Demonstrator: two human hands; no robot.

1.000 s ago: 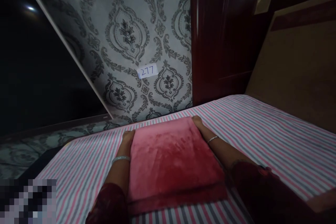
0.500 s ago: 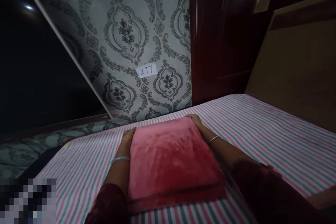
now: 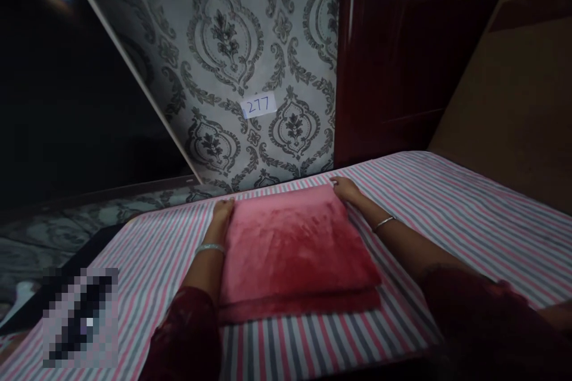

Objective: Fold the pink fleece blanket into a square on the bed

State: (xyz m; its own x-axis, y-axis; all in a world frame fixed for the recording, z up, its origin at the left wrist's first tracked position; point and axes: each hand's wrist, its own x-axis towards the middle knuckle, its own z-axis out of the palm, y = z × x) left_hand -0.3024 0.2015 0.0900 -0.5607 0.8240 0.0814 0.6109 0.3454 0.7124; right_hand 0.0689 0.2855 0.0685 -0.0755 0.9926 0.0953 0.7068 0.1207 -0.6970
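Note:
A folded red plush cloth (image 3: 295,250), pinkish along its far part, lies flat on a striped bedsheet (image 3: 415,208). Its near edge shows two layers, the upper one set back from the lower. My left hand (image 3: 223,209) has its fingers closed on the cloth's far left corner. At the far right corner, my right hand (image 3: 345,189) pinches the edge between thumb and fingers. The undersides of the held corners are hidden.
Patterned wallpaper with a paper label (image 3: 258,105) reading 277 rises behind the bed. A dark glossy panel (image 3: 89,89) stands at left. On the right are a dark red cabinet (image 3: 388,71) and a brown board (image 3: 518,107).
The view has shifted, so the cloth and hands sit higher in the picture. My right forearm has swung outward from the cloth's right side. Both hands remain at the far corners.

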